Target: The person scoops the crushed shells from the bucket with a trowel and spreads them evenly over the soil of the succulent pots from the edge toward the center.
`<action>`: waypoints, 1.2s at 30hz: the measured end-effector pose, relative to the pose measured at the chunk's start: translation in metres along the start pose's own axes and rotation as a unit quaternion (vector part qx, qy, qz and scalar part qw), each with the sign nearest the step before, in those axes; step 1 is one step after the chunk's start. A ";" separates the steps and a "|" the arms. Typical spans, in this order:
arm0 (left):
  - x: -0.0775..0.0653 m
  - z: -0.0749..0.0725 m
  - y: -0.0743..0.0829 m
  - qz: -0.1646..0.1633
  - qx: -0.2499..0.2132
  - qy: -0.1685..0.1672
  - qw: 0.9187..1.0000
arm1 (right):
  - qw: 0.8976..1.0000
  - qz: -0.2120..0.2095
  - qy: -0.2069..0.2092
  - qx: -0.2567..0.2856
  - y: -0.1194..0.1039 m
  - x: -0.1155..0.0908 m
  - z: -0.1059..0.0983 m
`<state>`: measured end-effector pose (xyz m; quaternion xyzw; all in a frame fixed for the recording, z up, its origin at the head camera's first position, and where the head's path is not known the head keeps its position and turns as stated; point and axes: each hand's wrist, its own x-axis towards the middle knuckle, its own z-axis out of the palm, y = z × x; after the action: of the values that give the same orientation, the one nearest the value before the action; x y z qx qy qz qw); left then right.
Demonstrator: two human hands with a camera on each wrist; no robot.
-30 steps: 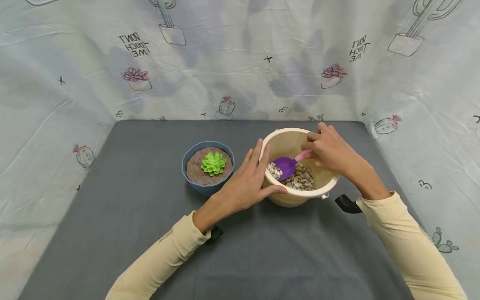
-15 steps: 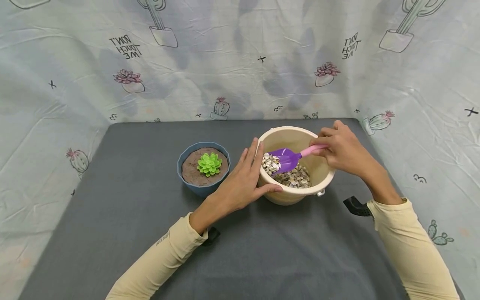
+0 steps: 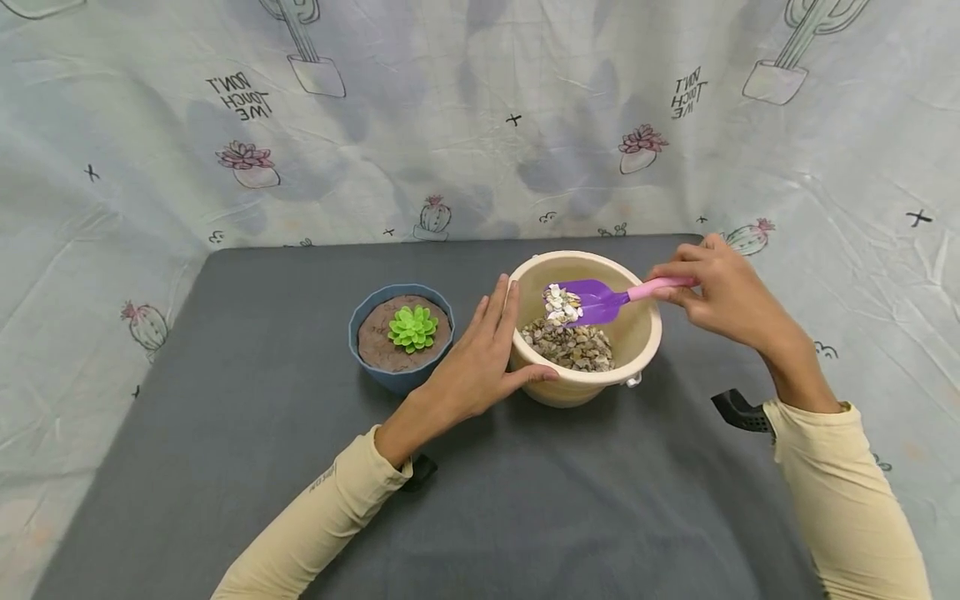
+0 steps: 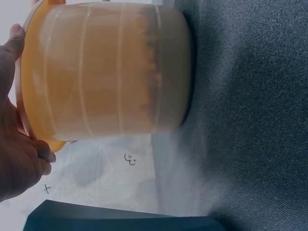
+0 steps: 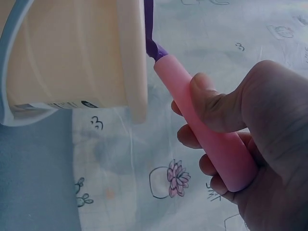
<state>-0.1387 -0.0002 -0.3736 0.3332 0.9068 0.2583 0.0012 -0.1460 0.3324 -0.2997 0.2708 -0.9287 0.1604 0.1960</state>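
Note:
A cream bucket (image 3: 572, 395) stands on the grey cloth with a bed of gravel (image 3: 576, 350) inside. My right hand (image 3: 726, 293) grips the pink handle (image 5: 204, 122) of a small purple shovel (image 3: 600, 300), thumb along it in the right wrist view. The blade is level with the bucket's opening and carries a heap of pale pebbles (image 3: 562, 307). My left hand (image 3: 474, 360) rests on the bucket's near left rim, fingers straight and thumb spread toward the front. In the left wrist view the bucket's side (image 4: 103, 72) is upright, and gravel shows faintly through it.
Left of the bucket is a blue pot (image 3: 401, 382) filled with brown soil (image 3: 378, 337), a green succulent (image 3: 412, 328) at its centre. Cactus-printed cloth (image 3: 420, 108) walls the back and sides. Grey cloth (image 3: 540, 508) covers the table.
The right hand has lifted the shovel up out of the gravel and drawn it right, bringing pebbles on its blade. The left hand stays on the rim. The head view has shifted slightly.

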 end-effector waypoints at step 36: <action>-0.100 -0.096 -0.105 -0.168 -0.014 -0.014 0.986 | 0.999 -0.038 -0.004 0.026 -0.118 0.086 0.037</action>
<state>-0.1412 -0.1729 -0.3570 0.1801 0.9459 0.2628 0.0616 -0.1557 0.1850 -0.2706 0.3117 -0.9139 0.1760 0.1912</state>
